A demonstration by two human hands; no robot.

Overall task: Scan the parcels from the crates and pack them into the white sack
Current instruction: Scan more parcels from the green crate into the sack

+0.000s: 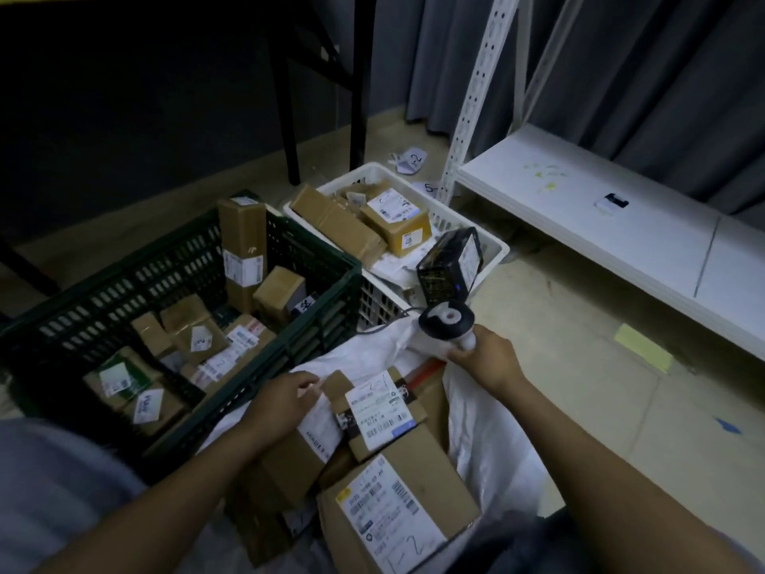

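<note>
Grips the scanner (445,321) in the right hand (484,358), fingers curled round its white handle, above the far rim of the sack (488,441). Rests the left hand (285,397) at the sack mouth, fingers bent against the left corner of the top parcel (381,412); cannot tell whether these pinch it or only press it down. Shows more parcels (397,499) packed just beside, touching one another, labels up.

Calls next, by my judgement, for a new parcel from the green crate (323,258), just beside the sack, forward and left of the left hand. Makes the left hand the nearer one and leaves the right for scanning. Offers there a long parcel (242,242) standing upright at the far side, and small ones lying flat. Puts the white crate (492,246) behind, nearer to the right hand, with a black parcel (451,263) tilted on its rim.
</note>
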